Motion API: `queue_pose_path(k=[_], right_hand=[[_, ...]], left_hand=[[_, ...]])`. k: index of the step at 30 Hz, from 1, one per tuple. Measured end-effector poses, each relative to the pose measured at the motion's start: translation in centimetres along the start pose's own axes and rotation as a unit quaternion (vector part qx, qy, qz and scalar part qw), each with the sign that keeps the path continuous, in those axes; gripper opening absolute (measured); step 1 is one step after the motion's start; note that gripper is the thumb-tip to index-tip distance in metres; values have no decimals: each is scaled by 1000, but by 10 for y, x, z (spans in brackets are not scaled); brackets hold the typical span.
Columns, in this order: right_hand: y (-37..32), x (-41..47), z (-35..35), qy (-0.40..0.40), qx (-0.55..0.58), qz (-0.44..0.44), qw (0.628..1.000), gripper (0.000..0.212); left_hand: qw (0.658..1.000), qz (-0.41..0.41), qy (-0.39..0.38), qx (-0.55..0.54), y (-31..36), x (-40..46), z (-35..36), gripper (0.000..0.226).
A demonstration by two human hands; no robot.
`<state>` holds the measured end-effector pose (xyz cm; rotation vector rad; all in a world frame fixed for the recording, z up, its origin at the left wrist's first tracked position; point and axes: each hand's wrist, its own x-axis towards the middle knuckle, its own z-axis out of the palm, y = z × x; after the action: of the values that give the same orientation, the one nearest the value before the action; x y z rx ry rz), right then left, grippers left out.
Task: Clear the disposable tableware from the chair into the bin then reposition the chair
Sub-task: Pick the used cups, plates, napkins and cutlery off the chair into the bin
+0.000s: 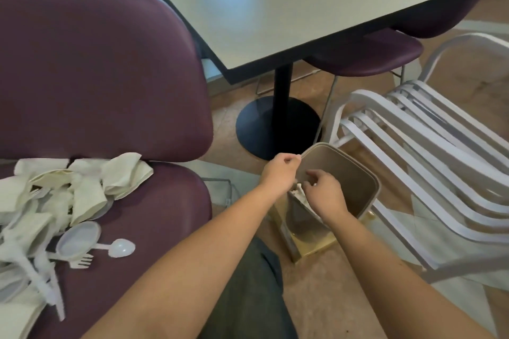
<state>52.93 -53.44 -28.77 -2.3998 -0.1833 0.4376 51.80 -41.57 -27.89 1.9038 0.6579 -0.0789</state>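
Both forearms reach from 6 o'clock to the bin (355,173) at center; left hand (279,170) pinches the bin rim at its 10 o'clock edge, fingers curled; right hand (323,192) hangs over the opening, fingers loosely curled, and whether it holds a white scrap I cannot tell; advice: steady the rim, release well inside so nothing lands on the floor; tableware pile (55,209) at 8 o'clock on the purple chair (154,209), creased paper plates, clear lids, spoon (118,247), fork (81,261), mostly uncleared.
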Motion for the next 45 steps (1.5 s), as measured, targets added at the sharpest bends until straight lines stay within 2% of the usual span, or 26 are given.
queue_pose_path(k=[5,12,17,20,22,25,29,32,36,41,45], right_hand=[[-50,-21,30,-31,10,-79,996,37],[-125,-78,97,-78,-23,-187,979,29],[-154,-114,139,-126,-46,-224,965,24],[-171,-137,165,-147,-63,-245,956,23],[-179,-151,181,-159,-80,-260,949,25],[-185,-166,198,-172,-135,-287,932,29],[-187,-177,212,-168,-173,-307,920,33],[-187,-181,219,-161,-209,-330,906,34],[-186,-185,223,-149,-256,-356,886,38],[-185,-186,223,-116,-279,-373,877,29],[-184,-186,219,-119,-281,-373,876,25]], left_hand=[[998,18,63,7,-28,-26,-74,26],[981,9,191,-4,-85,-104,-186,22],[969,-3,245,-15,-127,-161,-234,18],[964,-18,265,-6,-160,-197,-263,20],[961,-36,273,6,-186,-220,-282,29],[956,-63,282,42,-222,-253,-302,45],[916,-150,298,222,-254,-290,-318,37],[902,-210,279,254,-263,-305,-318,64],[890,-230,273,284,-274,-310,-315,88],[865,-197,310,341,-277,-313,-311,85],[881,-194,316,294,-273,-315,-313,77]])
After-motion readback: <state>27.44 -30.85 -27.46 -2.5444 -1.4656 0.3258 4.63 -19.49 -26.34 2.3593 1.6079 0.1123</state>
